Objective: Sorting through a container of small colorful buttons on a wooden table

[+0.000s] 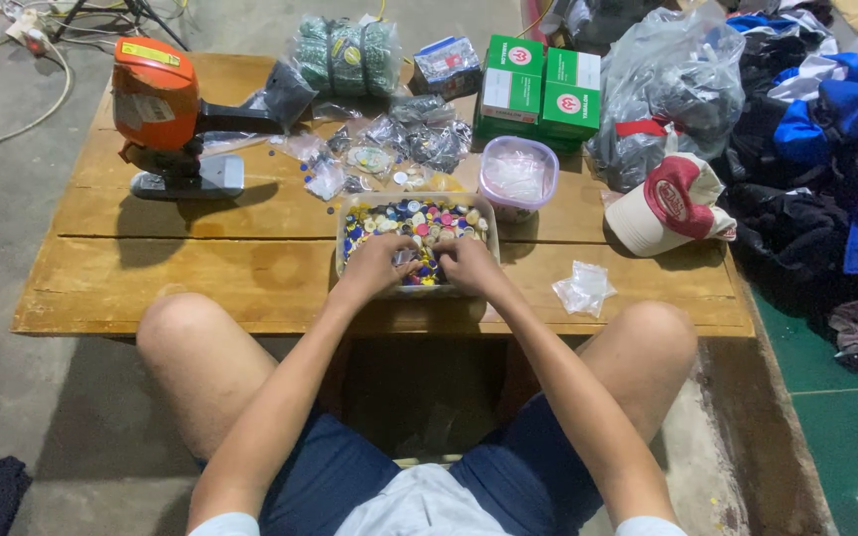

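Buttons (419,220) fill clear tub (487,213) at table (201,268) front edge. Your left hand (377,266) and right hand (469,263) dig in, fingers curled; grasp unclear. Pick lightly, keep tub steady.

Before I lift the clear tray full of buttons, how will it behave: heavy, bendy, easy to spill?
The tray is heaped with buttons, so it is probably heavy for its size. Its thin clear walls may flex if lifted by one edge. The buttons lie loose near the rim, so tilting could spill them.
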